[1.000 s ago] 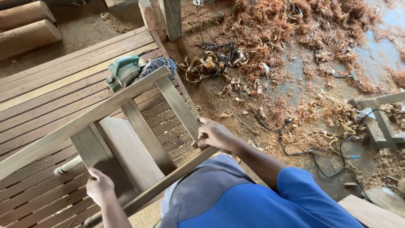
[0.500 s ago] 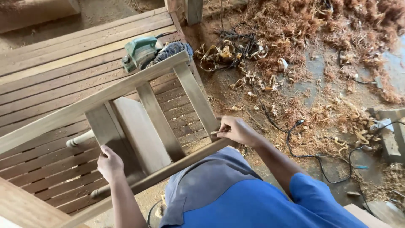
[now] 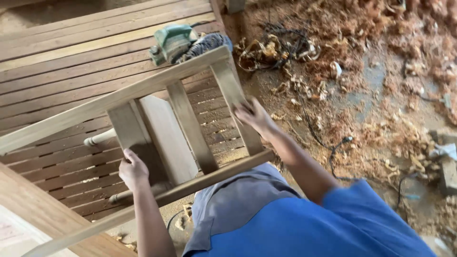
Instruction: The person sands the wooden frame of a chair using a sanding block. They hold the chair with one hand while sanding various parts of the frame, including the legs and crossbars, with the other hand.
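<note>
I am holding a pale wooden frame [image 3: 143, 88] made of two long rails joined by several flat slats, tilted above a slatted wooden bench [image 3: 62, 71]. My left hand [image 3: 133, 170] grips the lower end of a wide slat near the bottom rail. My right hand [image 3: 251, 115] grasps the end slat at the frame's right side, fingers wrapped over its edge. My blue sleeve and grey clothing fill the bottom of the view.
A green power tool [image 3: 171, 40] with a dark cord bundle lies on the bench behind the frame. A pale turned leg [image 3: 100, 138] shows below the slats. Wood shavings [image 3: 376, 43] and a black cable [image 3: 333, 147] cover the ground at right.
My right hand has slid from the frame's lower right corner up along the end slat. My left hand keeps its grip. The frame sits lower and closer in view.
</note>
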